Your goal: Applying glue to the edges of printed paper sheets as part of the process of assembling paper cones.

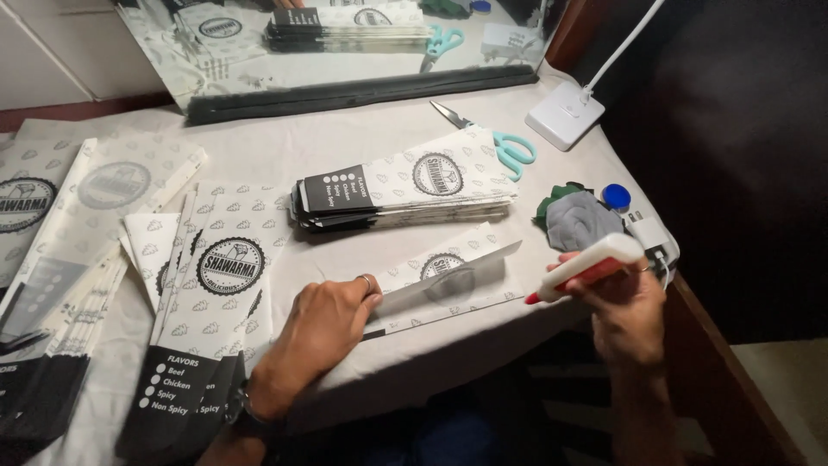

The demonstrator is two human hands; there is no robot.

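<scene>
I see a bench [285, 147] under a pale cloth, dimly lit, with a mirror [345, 65] leaning along its far edge at 12 o'clock and a dark room falling away at 3 o'clock. A white lamp base [565, 115] sits at 1 o'clock, scissors [496, 138] with teal handles just beside it. At the centre lies a neat stack of paper sleeves [405, 192]; flat printed sheets [129, 259] spread out from 9 to 7 o'clock.

My left hand [323, 332] presses flat on the near end of one paper sleeve [448, 278] at 6 o'clock, fingers [366, 293] close together and pinning it to the bench, the flap folded up. My right hand [625, 306] at 4 o'clock holds a glue stick [586, 266], fingers clamped round its body, red tip pointing towards the sleeve and just clear of it.

A grey and green bundle of cloth [578, 216] and a blue cap [616, 197] lie at 3 o'clock; what the cloth is, I cannot make out. The sheets at 9 o'clock run off the frame, and the floor below the bench is too dark to read.
</scene>
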